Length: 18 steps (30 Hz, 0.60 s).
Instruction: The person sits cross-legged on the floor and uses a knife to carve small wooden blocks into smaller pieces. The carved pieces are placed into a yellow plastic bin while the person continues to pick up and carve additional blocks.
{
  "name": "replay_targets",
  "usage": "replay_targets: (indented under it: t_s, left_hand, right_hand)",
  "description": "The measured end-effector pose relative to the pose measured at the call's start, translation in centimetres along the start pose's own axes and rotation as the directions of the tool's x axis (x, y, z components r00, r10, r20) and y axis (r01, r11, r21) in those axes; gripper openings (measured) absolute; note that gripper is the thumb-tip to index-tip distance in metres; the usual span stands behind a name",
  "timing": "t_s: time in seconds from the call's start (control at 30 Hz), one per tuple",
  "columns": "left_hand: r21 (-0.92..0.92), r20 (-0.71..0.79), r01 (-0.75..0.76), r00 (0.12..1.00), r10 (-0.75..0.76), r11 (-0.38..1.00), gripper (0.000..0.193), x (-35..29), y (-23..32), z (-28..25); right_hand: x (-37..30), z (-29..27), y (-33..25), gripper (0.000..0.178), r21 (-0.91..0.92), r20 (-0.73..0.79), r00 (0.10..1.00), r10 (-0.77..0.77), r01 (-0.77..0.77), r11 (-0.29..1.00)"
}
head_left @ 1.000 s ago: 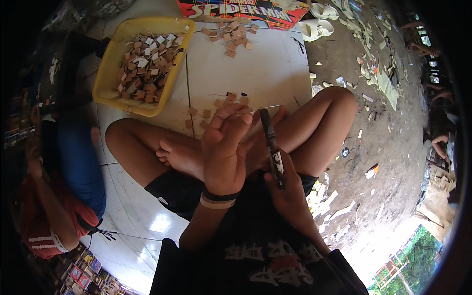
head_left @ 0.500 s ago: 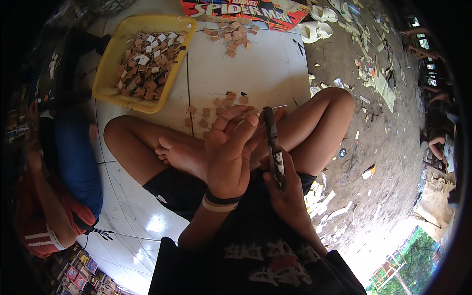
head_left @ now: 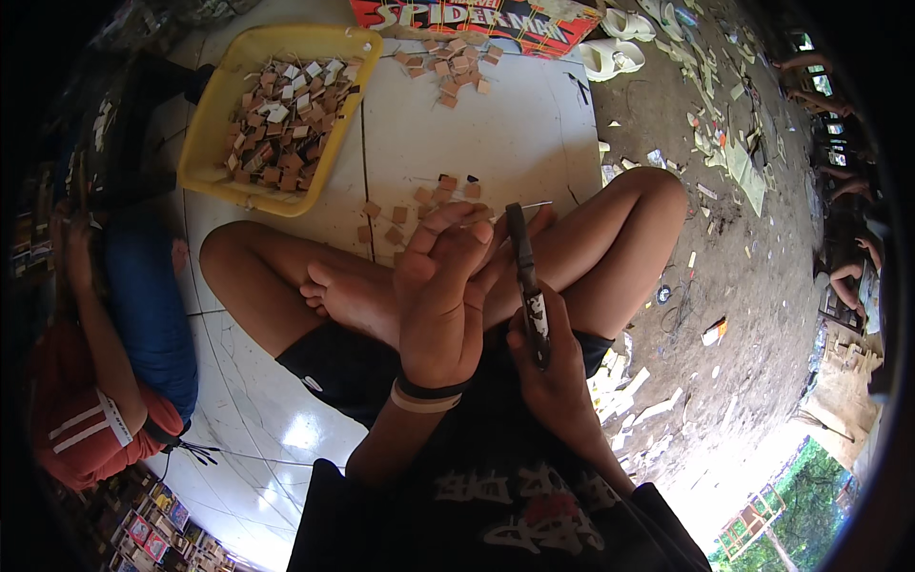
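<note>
My right hand (head_left: 555, 357) is closed round the handles of dark pliers (head_left: 527, 276), whose worn grips show pale patches. The jaws point away from me, beside the fingertips of my left hand (head_left: 440, 305). Thumb and fingers of that left hand pinch a small brown square piece, mostly hidden by them. A thin metal pin (head_left: 539, 204) sticks out to the right past the plier jaws; whether the jaws grip it I cannot tell. Just beyond my left hand, several loose brown squares (head_left: 395, 235) lie on the white tiled floor (head_left: 438, 133).
A yellow tub (head_left: 195, 153) at the far left holds many brown and white squares with pins. Another pile of squares (head_left: 459, 65) lies by a red printed box (head_left: 477, 24). Pale clogs (head_left: 610, 59) and scraps lie right. A person (head_left: 105, 381) sits left.
The pliers' jaws have shifted slightly away from me and left. My left hand keeps its pinch almost unmoved. The person at the left has moved their arm.
</note>
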<state>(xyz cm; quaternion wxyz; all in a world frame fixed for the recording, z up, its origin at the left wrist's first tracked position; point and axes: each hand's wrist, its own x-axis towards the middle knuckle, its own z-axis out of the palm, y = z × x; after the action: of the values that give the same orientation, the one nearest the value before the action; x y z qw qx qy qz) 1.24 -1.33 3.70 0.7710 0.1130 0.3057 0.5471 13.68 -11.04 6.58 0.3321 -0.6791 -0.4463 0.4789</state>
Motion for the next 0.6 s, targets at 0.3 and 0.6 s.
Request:
replay_targets:
  t_s: [0.3,0.6]
  left_hand:
    - [0.168,-0.031,-0.150,0.987,0.158,0.974,0.024,0.3,-0.5,0.4]
    - [0.707,0.236,-0.561,0.760,0.605,0.430,0.023,0.5,-0.5,-1.1]
  right_hand:
    - [-0.2,-1.3,-0.7,0.054,0.247,0.208,0.977,0.049,-0.101,0.964]
    - [1.0,1.3,1.0,0.068,-0.412,-0.115,0.967,-0.228,0.162,0.896]
